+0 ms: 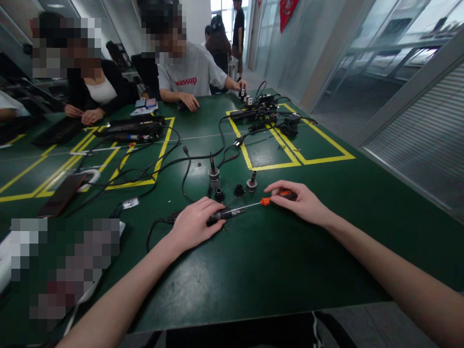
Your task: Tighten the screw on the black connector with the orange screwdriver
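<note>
My left hand (194,223) rests on the green table (253,270) and grips a small black cabled part (217,215), holding it down. My right hand (300,200) holds an orange-handled screwdriver (270,199) whose thin metal shaft points left, its tip meeting the black part. Just beyond the hands stand three small round black parts (239,190), one taller with a cable rising from it (213,176).
Black cables, a power strip (250,113) and adapters lie across the yellow-taped zones. A dark phone (61,194) lies at the left. Two seated people work at the far side, their hands on the table. More people stand in the corridor behind.
</note>
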A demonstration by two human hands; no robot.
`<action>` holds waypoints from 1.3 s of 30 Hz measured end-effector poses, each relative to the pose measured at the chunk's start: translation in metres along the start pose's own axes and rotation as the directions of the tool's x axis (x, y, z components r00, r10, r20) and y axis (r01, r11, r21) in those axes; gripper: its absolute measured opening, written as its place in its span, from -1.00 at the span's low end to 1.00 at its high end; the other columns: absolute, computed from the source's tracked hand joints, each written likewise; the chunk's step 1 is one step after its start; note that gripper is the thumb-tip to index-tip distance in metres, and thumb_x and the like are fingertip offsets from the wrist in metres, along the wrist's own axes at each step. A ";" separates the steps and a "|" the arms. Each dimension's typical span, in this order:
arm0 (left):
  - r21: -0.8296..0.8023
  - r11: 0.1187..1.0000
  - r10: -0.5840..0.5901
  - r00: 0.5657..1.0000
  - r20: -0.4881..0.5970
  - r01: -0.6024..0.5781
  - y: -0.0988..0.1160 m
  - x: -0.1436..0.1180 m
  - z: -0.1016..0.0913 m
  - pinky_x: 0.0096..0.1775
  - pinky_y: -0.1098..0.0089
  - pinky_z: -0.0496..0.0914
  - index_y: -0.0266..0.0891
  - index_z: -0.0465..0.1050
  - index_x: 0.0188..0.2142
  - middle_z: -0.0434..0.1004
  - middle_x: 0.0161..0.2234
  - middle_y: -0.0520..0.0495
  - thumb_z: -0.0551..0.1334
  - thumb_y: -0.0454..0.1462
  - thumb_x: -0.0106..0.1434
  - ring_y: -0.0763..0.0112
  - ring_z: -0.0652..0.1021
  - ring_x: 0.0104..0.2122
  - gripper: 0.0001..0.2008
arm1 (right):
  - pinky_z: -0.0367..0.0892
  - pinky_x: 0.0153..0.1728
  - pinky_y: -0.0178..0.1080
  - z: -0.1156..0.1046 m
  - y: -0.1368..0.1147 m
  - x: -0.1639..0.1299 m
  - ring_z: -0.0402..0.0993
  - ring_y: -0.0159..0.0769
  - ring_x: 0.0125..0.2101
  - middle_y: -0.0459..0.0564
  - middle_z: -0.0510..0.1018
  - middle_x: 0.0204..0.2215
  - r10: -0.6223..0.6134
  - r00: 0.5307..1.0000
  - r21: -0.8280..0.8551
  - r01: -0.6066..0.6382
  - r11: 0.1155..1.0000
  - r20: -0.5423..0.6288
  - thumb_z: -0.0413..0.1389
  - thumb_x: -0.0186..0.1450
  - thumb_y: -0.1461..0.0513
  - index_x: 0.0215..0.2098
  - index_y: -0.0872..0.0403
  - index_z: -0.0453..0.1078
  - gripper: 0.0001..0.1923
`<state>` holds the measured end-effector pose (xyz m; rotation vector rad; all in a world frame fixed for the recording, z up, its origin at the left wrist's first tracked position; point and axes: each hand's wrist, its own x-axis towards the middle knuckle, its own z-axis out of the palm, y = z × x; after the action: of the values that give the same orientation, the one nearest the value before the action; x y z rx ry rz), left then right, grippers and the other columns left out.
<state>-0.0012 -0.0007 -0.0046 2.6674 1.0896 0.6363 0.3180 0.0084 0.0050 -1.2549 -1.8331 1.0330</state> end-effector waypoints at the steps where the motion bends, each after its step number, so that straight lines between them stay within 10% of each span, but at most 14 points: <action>1: -0.002 1.000 0.000 1.000 -0.001 0.000 0.000 0.000 0.000 -0.13 0.25 0.59 -0.23 0.54 -0.01 0.65 -0.14 -0.11 0.32 -0.28 0.36 0.24 0.63 -0.16 -0.78 | 0.26 -0.44 -0.26 0.000 0.000 0.000 0.35 -0.32 -0.48 -0.05 0.52 -0.40 -0.010 1.000 -0.001 0.010 1.000 -0.002 0.26 0.28 -0.06 -0.12 0.06 0.59 -0.60; 9: 0.002 1.000 0.000 1.000 -0.001 0.000 0.001 0.001 -0.001 -0.14 0.24 0.59 -0.21 0.54 -0.03 0.65 -0.15 -0.11 0.28 -0.25 0.39 0.25 0.62 -0.18 -0.80 | 0.19 -0.51 -0.26 0.001 -0.001 -0.001 0.23 -0.34 -0.59 -0.15 0.34 -0.61 0.068 0.996 -0.046 -0.065 0.997 0.065 0.06 0.42 -0.11 -0.17 0.08 0.60 -0.52; 15: 0.000 1.000 0.001 1.000 -0.004 -0.001 0.000 0.001 -0.001 -0.13 0.23 0.60 -0.22 0.55 -0.02 0.65 -0.16 -0.12 0.28 -0.24 0.37 0.23 0.62 -0.17 -0.79 | 0.31 -0.39 -0.26 -0.001 -0.004 -0.001 0.40 -0.30 -0.43 -0.05 0.52 -0.35 -0.031 1.000 0.000 0.031 1.000 -0.004 0.27 0.27 -0.01 -0.10 0.02 0.58 -0.65; 34: 0.003 1.000 -0.020 1.000 -0.006 0.020 0.002 0.001 -0.002 -0.15 0.27 0.58 -0.19 0.56 -0.06 0.65 -0.18 -0.09 0.29 -0.26 0.35 0.26 0.62 -0.18 -0.82 | 0.13 -0.57 -0.29 0.001 0.000 -0.003 0.22 -0.36 -0.61 -0.13 0.37 -0.60 0.051 0.993 -0.020 -0.049 0.999 0.110 0.06 0.44 -0.12 -0.17 0.07 0.61 -0.51; 39: 0.013 1.000 -0.014 1.000 -0.004 0.014 0.001 0.001 -0.001 -0.16 0.26 0.59 -0.20 0.55 -0.05 0.65 -0.18 -0.09 0.30 -0.26 0.35 0.25 0.62 -0.19 -0.80 | 0.25 -0.46 -0.28 0.000 -0.002 -0.002 0.33 -0.34 -0.50 -0.07 0.50 -0.41 -0.027 0.999 -0.002 0.027 1.000 0.018 0.26 0.29 -0.03 -0.11 0.05 0.59 -0.63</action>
<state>-0.0006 -0.0007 -0.0028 2.6681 1.1155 0.6351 0.3182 0.0058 0.0066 -1.2226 -1.8604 1.0315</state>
